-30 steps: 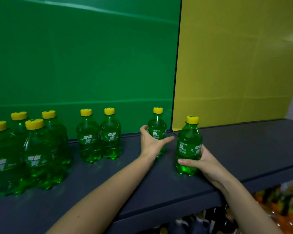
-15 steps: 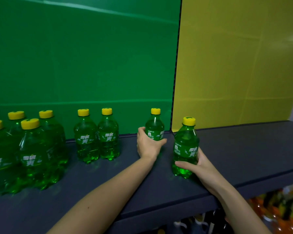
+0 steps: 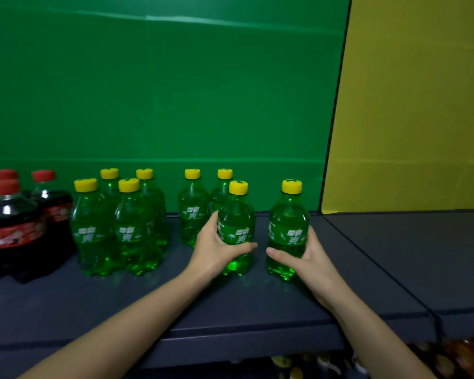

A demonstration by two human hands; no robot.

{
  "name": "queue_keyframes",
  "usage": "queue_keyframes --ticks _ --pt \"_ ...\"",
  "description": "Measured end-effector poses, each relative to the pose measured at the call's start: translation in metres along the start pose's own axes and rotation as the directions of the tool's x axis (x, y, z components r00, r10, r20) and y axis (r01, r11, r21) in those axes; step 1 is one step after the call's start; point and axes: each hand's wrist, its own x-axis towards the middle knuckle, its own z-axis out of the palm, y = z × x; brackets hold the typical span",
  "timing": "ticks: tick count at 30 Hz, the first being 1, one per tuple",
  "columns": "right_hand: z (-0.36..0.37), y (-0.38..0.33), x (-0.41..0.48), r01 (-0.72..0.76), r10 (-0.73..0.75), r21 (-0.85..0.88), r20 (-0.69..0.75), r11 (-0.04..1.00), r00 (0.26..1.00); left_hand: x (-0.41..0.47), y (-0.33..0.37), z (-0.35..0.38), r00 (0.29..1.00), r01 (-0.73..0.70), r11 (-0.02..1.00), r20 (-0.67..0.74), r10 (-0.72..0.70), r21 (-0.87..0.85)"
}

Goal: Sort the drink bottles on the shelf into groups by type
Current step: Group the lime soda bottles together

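Note:
Several green soda bottles with yellow caps stand on a dark grey shelf [image 3: 394, 269]. My left hand [image 3: 216, 250] grips one green bottle [image 3: 237, 222] low on its body. My right hand [image 3: 304, 258] grips another green bottle [image 3: 289, 228] just to the right of it. Both bottles stand upright with their bases on the shelf. Two more green bottles [image 3: 193, 212] stand right behind the left one. A cluster of several green bottles [image 3: 121, 225] stands further left. Dark cola bottles with red caps [image 3: 14, 222] are grouped at the far left.
A green back panel [image 3: 162, 91] rises behind the bottles and a yellow panel [image 3: 416, 110] behind the right part of the shelf. The shelf's front edge [image 3: 230, 340] runs below my forearms. Orange and dark bottles [image 3: 454, 356] show on a lower level at the bottom right.
Both hands have carried their green bottles leftward and nearer to the front, next to the pair at the back. The view has shifted left, bringing the cola bottles into sight.

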Motion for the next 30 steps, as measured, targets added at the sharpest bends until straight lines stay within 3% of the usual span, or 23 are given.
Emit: queue_keyframes --ticks 13,21,30 --pt "0.082 -0.003 0.026 -0.018 0.001 0.133 0.132 0.991 0.991 -0.01 -0.01 -0.069 0.997 0.011 0.993 -0.081 -0.001 0.117" --pt "0.079 0.003 0.022 -0.033 0.043 -0.063 0.165 0.997 0.985 -0.027 -0.014 -0.075 0.996 -0.009 0.941 -0.084 0.04 0.337" --pt "0.078 0.006 0.016 0.071 -0.038 -0.204 0.158 0.976 0.987 -0.025 -0.014 -0.075 0.997 -0.014 0.928 -0.059 0.039 0.373"
